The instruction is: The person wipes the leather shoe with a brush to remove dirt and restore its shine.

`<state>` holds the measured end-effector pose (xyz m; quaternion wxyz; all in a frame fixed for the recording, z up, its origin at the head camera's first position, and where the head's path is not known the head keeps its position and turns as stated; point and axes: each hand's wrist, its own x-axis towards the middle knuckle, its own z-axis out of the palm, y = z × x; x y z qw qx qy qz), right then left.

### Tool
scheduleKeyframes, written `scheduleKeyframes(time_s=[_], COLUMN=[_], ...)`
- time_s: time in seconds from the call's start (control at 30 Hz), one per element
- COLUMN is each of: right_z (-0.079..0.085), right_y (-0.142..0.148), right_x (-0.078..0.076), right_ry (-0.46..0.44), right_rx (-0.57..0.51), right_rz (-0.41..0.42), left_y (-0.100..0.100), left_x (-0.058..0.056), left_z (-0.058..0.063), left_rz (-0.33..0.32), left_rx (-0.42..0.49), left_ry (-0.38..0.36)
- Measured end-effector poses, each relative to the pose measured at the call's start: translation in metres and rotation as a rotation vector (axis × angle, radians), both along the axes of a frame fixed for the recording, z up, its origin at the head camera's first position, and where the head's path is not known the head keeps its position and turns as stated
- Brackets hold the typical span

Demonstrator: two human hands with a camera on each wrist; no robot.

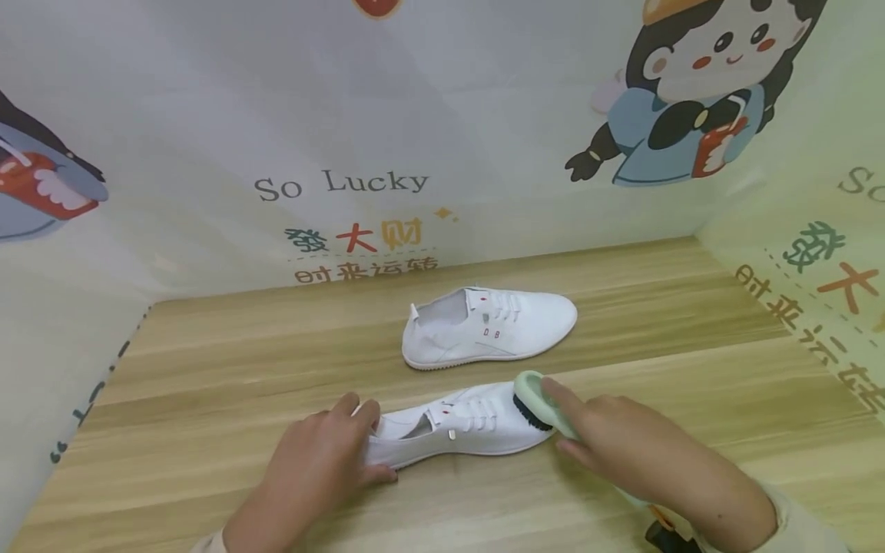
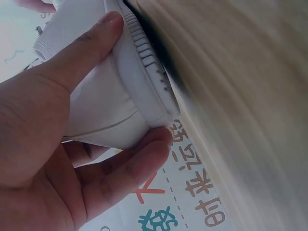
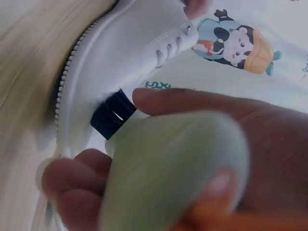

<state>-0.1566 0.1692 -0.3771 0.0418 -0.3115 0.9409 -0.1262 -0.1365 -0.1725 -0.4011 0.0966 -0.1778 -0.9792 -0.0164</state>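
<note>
I see the near white shoe (image 1: 459,426) lying on its sole on the wooden surface (image 1: 207,369), toe pointing right, close to the front edge. My left hand (image 1: 314,468) holds its heel end: in the left wrist view the thumb (image 2: 82,53) lies along the side of the heel and the fingers (image 2: 139,159) curl under the ribbed sole, so that grip is closed around the shoe. My right hand (image 1: 625,445) is wrapped round a pale green brush (image 1: 542,403), forefinger stretched along its back, and the black bristles (image 3: 111,114) press on the toe of the shoe.

The shoe's opening shows only its own lining.

A second white shoe (image 1: 487,326) stands further back, apart from the first, toe also to the right. Bare wood lies on the left and right of both shoes. Printed panels (image 1: 346,184) with cartoon figures and lettering wall in the surface at the back and along both sides.
</note>
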Motion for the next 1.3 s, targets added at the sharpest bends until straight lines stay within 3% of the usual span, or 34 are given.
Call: scheduleKeyframes(time_s=[0.13, 0.3, 0.47, 0.6, 0.73, 0.87, 1.07, 1.3], right_z=[-0.003, 0.002, 0.005, 0.0, -0.004, -0.003, 0.002, 0.006], right_y=[0.0, 0.005, 0.006, 0.003, 0.001, 0.002, 0.007, 0.008], right_x=[0.0, -0.001, 0.0, -0.001, -0.004, -0.006, -0.007, -0.007], right_ry=[0.007, -0.078, -0.151, -0.082, -0.005, -0.031, -0.045, -0.085], right_rx=[0.013, 0.03, 0.003, -0.021, -0.021, -0.013, 0.005, -0.008], right_rz=[-0.015, -0.07, -0.048, -0.004, -0.014, -0.044, -0.064, -0.034], left_y=[-0.001, -0.001, -0.001, -0.001, -0.001, -0.003, -0.013, -0.027], left_x=[0.002, 0.001, 0.001, 0.001, 0.0, 0.0, -0.004, -0.011], left_z=[-0.001, -0.002, -0.004, -0.005, -0.002, 0.004, 0.016, 0.015], left_rz=[0.008, 0.002, -0.009, -0.013, -0.009, 0.001, 0.047, 0.004], left_rx=[0.011, 0.006, -0.001, 0.003, 0.008, 0.047, 0.182, 0.257], left_ry=[-0.031, -0.002, -0.003, 0.0, -0.006, -0.085, -0.22, -0.308])
